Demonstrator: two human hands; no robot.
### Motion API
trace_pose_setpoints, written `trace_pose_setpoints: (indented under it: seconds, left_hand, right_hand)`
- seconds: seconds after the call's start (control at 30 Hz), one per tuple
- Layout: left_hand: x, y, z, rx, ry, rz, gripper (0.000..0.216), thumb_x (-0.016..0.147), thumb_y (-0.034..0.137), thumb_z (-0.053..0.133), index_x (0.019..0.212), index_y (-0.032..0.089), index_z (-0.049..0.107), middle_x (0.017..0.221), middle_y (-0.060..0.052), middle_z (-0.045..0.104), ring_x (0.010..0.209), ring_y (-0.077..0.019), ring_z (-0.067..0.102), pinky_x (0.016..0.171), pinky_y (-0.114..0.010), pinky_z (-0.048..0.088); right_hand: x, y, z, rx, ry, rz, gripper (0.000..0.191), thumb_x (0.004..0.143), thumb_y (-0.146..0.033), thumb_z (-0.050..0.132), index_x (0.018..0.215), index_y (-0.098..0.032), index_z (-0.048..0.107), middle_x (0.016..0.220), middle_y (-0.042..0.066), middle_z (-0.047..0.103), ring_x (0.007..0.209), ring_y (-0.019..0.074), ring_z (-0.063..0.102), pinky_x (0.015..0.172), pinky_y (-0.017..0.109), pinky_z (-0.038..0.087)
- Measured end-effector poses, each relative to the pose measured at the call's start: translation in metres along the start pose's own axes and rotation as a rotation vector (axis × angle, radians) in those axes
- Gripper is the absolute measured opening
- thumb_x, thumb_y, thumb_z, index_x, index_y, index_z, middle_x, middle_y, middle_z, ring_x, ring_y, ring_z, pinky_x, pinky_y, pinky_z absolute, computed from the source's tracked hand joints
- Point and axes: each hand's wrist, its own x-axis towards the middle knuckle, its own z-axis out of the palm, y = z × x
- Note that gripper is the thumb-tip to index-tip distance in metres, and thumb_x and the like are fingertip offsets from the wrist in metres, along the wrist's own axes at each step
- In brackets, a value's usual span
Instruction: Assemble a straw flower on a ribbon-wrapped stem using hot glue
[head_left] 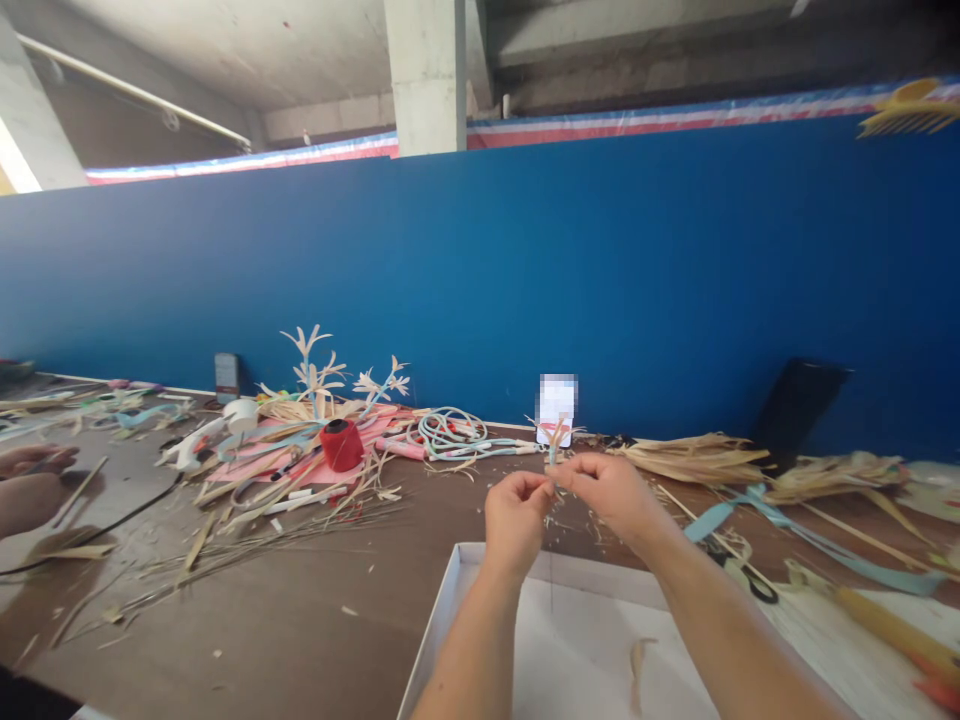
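Both my hands meet around the stem of a small straw flower [555, 440], its pale petals spread at the top and light blue wrapping just beneath them. My left hand [516, 510] pinches the stem from the left with curled fingers. From the right, my right hand [604, 490] pinches it slightly higher, thumb and fingers together. A thin stem end hangs down below my fingers. Under my forearms lies a shallow white box [592, 640] with a curled dry strip [639, 670] inside. Behind the flower a lit phone [555, 405] leans on the blue partition.
Finished-looking straw flowers [311, 370], a red thread spool [341, 445] and a coiled pale blue cord [450, 432] are at left. Dry husks [697, 460], blue ribbon [817, 555] and scissors [761, 588] lie right. Another person's hand [34, 490] is at far left. A blue partition [480, 280] bounds the table.
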Motion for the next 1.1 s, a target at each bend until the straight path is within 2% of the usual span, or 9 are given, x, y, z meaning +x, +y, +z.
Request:
trace_pose_setpoints:
  seconds: [0.1,0.4,0.7,0.8,0.97,1.1]
  left_hand:
    - [-0.002,-0.001,0.001,0.103,0.034,0.044,0.016,0.069,0.029,0.058,0.071,0.014,0.064,0.06,0.0,0.06,0.054,-0.0103,0.047,0.053,-0.021,0.034]
    - [-0.011,-0.004,0.005,0.505,0.22,0.313,0.016,0.079,0.021,0.047,0.077,0.02,0.062,0.076,-0.003,0.062,0.075,-0.0162,0.053,0.067,-0.027,0.036]
    - [-0.012,-0.005,0.007,0.597,0.315,0.366,0.017,0.082,0.021,0.044,0.075,0.019,0.059,0.076,-0.004,0.061,0.075,-0.0174,0.052,0.069,-0.029,0.036]
    - [-0.013,-0.004,0.008,0.594,0.313,0.373,0.017,0.082,0.022,0.045,0.075,0.019,0.059,0.075,-0.004,0.061,0.074,-0.0169,0.052,0.068,-0.028,0.036]
    - [-0.014,-0.004,0.009,0.533,0.283,0.394,0.017,0.082,0.024,0.047,0.08,0.02,0.063,0.075,-0.003,0.062,0.072,-0.0157,0.053,0.068,-0.027,0.038]
    - [-0.012,-0.006,0.01,0.46,0.197,0.389,0.019,0.082,0.026,0.048,0.085,0.022,0.066,0.077,-0.003,0.064,0.073,-0.0155,0.054,0.069,-0.027,0.039]
  right_hand:
    - [-0.001,-0.004,0.001,-0.01,0.016,0.014,0.026,0.068,-0.042,0.06,0.07,-0.017,0.068,0.071,0.002,0.067,0.068,0.0168,0.056,0.062,0.024,0.038]
    - [0.001,-0.002,0.013,-0.068,0.138,0.073,0.024,0.066,-0.042,0.061,0.066,-0.018,0.066,0.063,0.0,0.064,0.059,0.0155,0.053,0.054,0.025,0.036]
    - [-0.002,-0.002,0.023,0.0,0.146,0.032,0.029,0.068,-0.046,0.06,0.069,-0.018,0.066,0.067,0.001,0.066,0.065,0.0167,0.054,0.059,0.026,0.038]
    - [-0.002,0.0,0.022,0.02,0.157,0.046,0.031,0.067,-0.047,0.06,0.068,-0.017,0.066,0.065,0.002,0.065,0.064,0.0167,0.054,0.058,0.026,0.038]
    - [-0.001,0.004,0.016,0.1,0.145,0.05,0.031,0.068,-0.045,0.06,0.077,-0.017,0.069,0.076,0.003,0.069,0.073,0.0188,0.059,0.066,0.027,0.041]
    - [-0.002,0.006,0.009,0.046,0.151,0.04,0.029,0.069,-0.044,0.058,0.076,-0.017,0.069,0.074,0.003,0.069,0.07,0.0189,0.059,0.064,0.027,0.041]
